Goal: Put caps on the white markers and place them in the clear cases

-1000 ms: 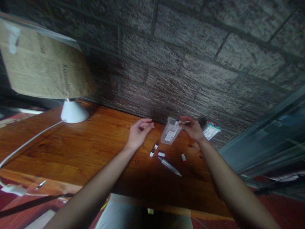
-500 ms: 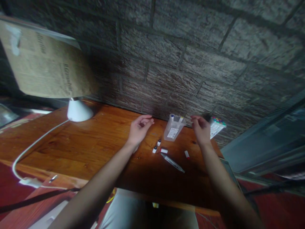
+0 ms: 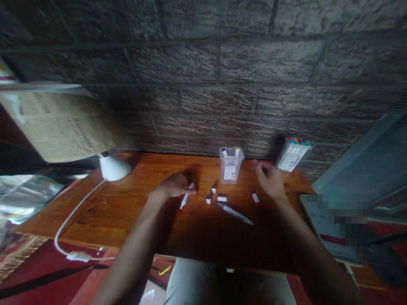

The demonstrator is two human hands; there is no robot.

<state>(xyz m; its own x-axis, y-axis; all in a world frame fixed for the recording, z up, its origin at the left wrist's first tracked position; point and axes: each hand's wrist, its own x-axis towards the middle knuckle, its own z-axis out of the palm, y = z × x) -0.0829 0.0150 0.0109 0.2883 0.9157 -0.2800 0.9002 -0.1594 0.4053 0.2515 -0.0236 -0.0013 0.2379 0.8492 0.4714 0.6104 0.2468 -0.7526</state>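
Note:
My left hand (image 3: 173,186) is low over the table, its thumb and fingers closed around a white marker (image 3: 184,201) with a red end, which lies slanted on the wood. My right hand (image 3: 269,178) hovers with loosely bent fingers apart and nothing visible in them, between a clear plastic container (image 3: 231,169) and a fuller marker box (image 3: 290,156). Two markers, blue-ended and yellow-ended, stand in the clear container. Between my hands lie an uncapped grey marker (image 3: 237,214), two black-and-white caps, a red-edged white cap (image 3: 221,198) and another red-edged cap (image 3: 255,198).
A lamp (image 3: 114,168) with a newspaper-print shade stands at the left on the wooden table (image 3: 136,212), its white cord hanging over the front edge. A stone-block wall (image 3: 197,101) rises behind. A flat panel-like object (image 3: 330,228) lies at the right.
My left hand has come down onto the white marker on the table. My right hand stays raised near the clear container. The view has shifted and tilted.

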